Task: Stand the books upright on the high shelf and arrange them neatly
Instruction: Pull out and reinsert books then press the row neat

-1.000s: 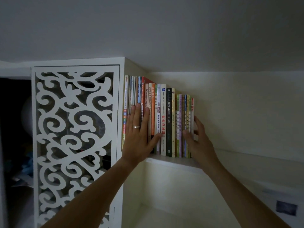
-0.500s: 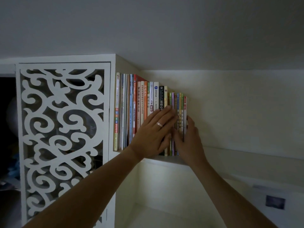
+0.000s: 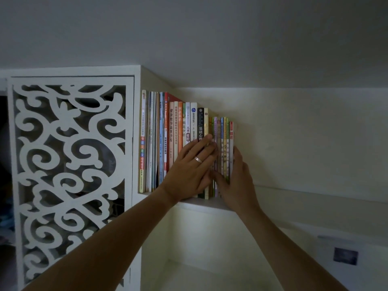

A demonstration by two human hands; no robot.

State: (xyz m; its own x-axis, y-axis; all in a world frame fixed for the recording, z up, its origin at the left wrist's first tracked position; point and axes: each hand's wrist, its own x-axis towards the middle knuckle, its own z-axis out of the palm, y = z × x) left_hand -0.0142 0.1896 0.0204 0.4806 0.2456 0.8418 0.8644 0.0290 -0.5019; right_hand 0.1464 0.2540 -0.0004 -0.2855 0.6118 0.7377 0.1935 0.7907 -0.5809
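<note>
Some twenty thin books (image 3: 168,139) stand upright in one tight row on the high shelf (image 3: 210,203), spines outward, tallest against the white fretwork cabinet (image 3: 69,164) and stepping down rightward. The left hand (image 3: 189,171), a ring on one finger, lies flat with straight fingers on the middle spines. The right hand (image 3: 237,181) presses flat against the row's right end, thumb across the spines.
</note>
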